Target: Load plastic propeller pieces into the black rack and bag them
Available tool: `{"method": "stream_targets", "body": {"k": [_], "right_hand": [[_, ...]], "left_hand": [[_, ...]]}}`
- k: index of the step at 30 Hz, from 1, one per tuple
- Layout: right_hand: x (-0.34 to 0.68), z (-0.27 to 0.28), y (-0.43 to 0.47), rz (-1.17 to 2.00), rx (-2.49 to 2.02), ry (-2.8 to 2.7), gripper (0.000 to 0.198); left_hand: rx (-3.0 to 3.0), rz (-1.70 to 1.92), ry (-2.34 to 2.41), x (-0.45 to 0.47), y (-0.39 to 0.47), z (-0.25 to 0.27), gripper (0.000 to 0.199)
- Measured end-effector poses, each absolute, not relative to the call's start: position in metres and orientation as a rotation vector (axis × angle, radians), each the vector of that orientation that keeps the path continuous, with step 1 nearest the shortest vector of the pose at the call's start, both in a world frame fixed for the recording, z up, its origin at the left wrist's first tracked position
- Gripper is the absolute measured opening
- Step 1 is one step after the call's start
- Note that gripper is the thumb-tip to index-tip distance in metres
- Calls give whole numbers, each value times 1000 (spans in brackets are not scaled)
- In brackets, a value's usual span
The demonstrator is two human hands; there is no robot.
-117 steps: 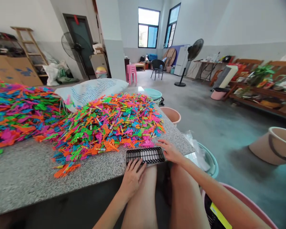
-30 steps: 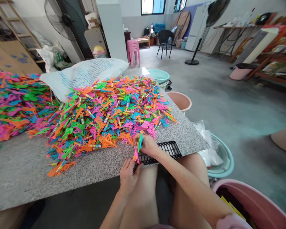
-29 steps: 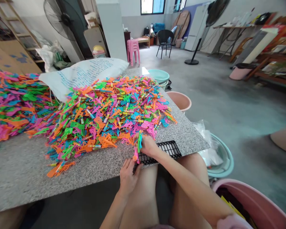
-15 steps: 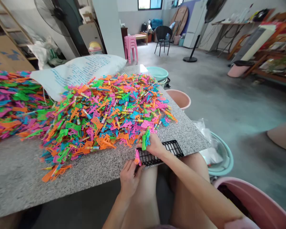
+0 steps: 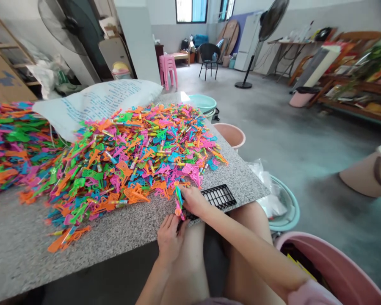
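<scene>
A black grid rack (image 5: 220,197) lies at the near edge of the speckled stone table (image 5: 247,180). My left hand (image 5: 169,235) is closed at its left end, with the dark rim between thumb and fingers. Just above those fingers stands a pink and orange plastic piece (image 5: 178,209), at the rack's left end. My right hand (image 5: 193,201) is closed over the rack, pinching small green and blue plastic pieces (image 5: 179,195) beside the pink one. Its fingertips are partly hidden. Behind both hands spreads a large pile of bright plastic pieces (image 5: 139,156).
A white printed sack (image 5: 98,99) lies behind the pile. Along the table's right side stand a teal basin (image 5: 203,101), an orange-pink basin (image 5: 230,134), a green basket (image 5: 294,207) with plastic bags, and a large pink tub (image 5: 330,258). My knees are under the table edge.
My right hand has moved left and down along the rack, bringing the green and blue pieces against the pink one. My left hand stays at the rack's end. The view has shifted slightly.
</scene>
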State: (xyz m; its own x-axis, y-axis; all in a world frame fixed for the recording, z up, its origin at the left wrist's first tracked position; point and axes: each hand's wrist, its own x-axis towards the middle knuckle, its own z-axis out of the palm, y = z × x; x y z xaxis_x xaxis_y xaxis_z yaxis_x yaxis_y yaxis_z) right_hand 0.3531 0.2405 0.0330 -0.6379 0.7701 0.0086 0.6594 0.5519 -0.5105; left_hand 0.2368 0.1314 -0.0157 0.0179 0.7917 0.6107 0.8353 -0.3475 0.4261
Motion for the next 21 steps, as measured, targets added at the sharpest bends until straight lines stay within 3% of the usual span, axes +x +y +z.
{"method": "stream_targets", "body": {"k": [4, 7, 10, 12, 15, 19, 21], "right_hand": [[389, 40, 260, 646, -1088, -2269, 38], [417, 58, 287, 451, -1483, -2052, 27], [419, 66, 302, 494, -1730, -2178, 18], [408, 61, 298, 598, -1792, -2219, 28], [394, 50, 282, 705, -1800, -2158, 43], [403, 52, 273, 699, -1587, -2359, 15], [406, 60, 281, 491, -1483, -2436, 26]], "left_hand": [[-2204, -1275, -1752, 234, 125, -16, 14], [-2169, -1365, -1842, 230, 116, -7, 30], [-2020, -1478, -1858, 226, 115, 16, 46], [-2050, -1433, -1753, 225, 124, 34, 51], [-2304, -1231, -1598, 226, 146, 54, 46], [-2365, -1220, -1588, 226, 162, 57, 37], [-2345, -1229, -1584, 227, 161, 55, 35]]}}
